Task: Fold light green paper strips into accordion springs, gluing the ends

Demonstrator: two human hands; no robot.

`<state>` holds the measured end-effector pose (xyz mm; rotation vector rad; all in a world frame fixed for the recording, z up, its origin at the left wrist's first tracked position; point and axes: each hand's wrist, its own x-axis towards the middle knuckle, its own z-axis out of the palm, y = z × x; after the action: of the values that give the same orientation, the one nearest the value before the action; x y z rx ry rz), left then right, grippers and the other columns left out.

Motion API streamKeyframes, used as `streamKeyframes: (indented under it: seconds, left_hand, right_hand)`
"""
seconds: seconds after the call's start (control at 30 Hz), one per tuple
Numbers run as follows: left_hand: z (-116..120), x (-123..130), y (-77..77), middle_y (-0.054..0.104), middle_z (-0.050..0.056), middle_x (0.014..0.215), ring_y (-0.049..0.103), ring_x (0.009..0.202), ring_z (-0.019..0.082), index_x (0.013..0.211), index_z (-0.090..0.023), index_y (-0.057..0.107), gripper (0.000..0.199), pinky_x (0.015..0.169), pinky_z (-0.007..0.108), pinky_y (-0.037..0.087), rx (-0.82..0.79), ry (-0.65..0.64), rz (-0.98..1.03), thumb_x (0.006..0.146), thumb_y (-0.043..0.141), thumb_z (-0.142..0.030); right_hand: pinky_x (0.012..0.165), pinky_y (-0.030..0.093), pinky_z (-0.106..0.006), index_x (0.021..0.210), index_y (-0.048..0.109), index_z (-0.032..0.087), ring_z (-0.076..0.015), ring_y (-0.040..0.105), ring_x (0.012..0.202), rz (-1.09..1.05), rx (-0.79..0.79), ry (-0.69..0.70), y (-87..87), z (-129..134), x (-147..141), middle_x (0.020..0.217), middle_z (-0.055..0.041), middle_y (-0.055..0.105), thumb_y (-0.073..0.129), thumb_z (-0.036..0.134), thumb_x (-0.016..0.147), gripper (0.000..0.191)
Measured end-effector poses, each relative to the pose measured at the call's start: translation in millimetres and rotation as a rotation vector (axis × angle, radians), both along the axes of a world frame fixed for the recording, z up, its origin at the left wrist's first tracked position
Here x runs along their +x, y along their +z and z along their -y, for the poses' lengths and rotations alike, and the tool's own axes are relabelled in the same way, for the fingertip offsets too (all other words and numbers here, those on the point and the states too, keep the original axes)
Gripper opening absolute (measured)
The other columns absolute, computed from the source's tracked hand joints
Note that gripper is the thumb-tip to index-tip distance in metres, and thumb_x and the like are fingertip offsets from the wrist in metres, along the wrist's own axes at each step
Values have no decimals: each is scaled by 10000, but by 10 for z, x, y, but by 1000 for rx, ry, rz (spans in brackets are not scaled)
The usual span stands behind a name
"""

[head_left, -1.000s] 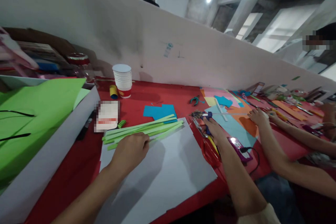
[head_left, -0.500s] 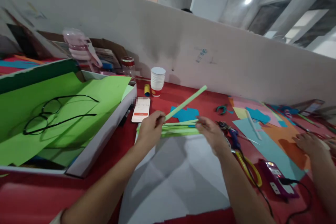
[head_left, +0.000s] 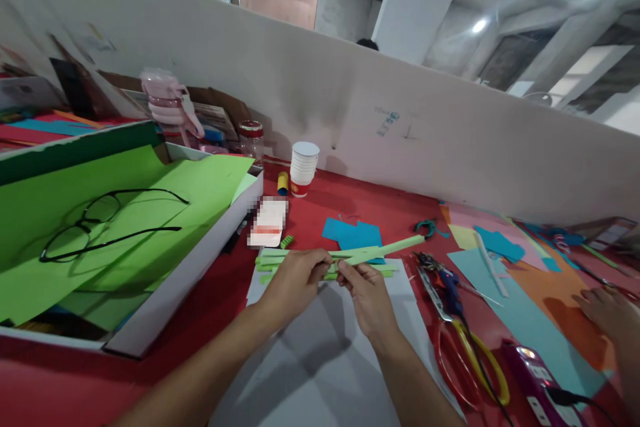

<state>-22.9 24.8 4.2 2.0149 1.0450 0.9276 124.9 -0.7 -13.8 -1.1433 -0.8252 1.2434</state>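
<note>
A light green paper strip (head_left: 395,250) slants up to the right, its lower end between my two hands. My left hand (head_left: 299,280) is closed on that end, thumb and fingers pinched together. Close beside it, my right hand (head_left: 366,290) pinches the same strip. Beneath and behind the hands, more green strips (head_left: 273,260) lie across the top of a white paper stack (head_left: 320,360). A blue paper piece (head_left: 353,232) lies just beyond the strips. A small green coil (head_left: 287,241) sits by the phone (head_left: 269,221).
An open box (head_left: 200,260) at the left holds green sheets and glasses (head_left: 85,233). Paper cups (head_left: 304,167) stand behind. To the right are scissors (head_left: 457,353), a glue gun (head_left: 450,287), a power strip (head_left: 540,380), coloured papers (head_left: 530,307) and another person's hand (head_left: 607,307).
My right hand has moved left to meet my left hand and now grips the strip. The strip has swung lower to the right. The camera view has shifted slightly.
</note>
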Motion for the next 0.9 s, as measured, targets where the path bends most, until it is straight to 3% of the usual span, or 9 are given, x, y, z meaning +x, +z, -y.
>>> streamKeyframes:
  seconds: [0.23,0.47,0.57,0.7,0.8,0.9]
  left_hand:
    - [-93,-105,67,569,-14,621,498,591,131,716,-194,570,204,578,236,334,24,13,-143,808,399,-129]
    - [-185,-252,116,613,4,662,535,679,174,720,-214,582,218,627,271,373,106,71,-256,792,385,-156]
    - [-227,-316,106,629,13,666,551,696,188,740,-218,605,224,657,291,393,137,69,-295,782,391,-170]
    - [-314,-385,24,645,35,709,570,738,217,769,-217,622,196,694,322,414,163,247,-294,763,427,-235]
    - [-323,-351,-44,628,15,694,570,693,196,757,-217,596,189,646,293,431,75,292,-195,784,434,-309]
    - [-239,-255,-72,637,23,750,574,722,188,779,-214,603,193,647,282,441,65,181,-147,799,444,-321]
  right_hand:
    - [596,401,-249,660,711,152,-108,491,583,-33,16,-178,89,-49,235,575,2,606,790,344,591,218]
    - [526,396,-238,612,690,154,-94,485,520,-26,98,-330,217,-111,605,535,10,601,812,337,542,231]
    - [516,396,-230,642,689,171,-82,487,510,-105,175,-475,301,-135,773,568,20,626,836,298,479,254]
    - [462,337,-207,617,646,183,-58,417,457,-191,252,-720,354,-122,833,488,69,534,836,345,449,302]
    - [447,306,-220,537,582,170,-61,379,439,-117,185,-619,285,-69,569,461,60,481,751,444,589,326]
    - [470,321,-223,723,658,179,-79,437,488,-24,73,-171,161,17,156,587,44,564,789,353,553,277]
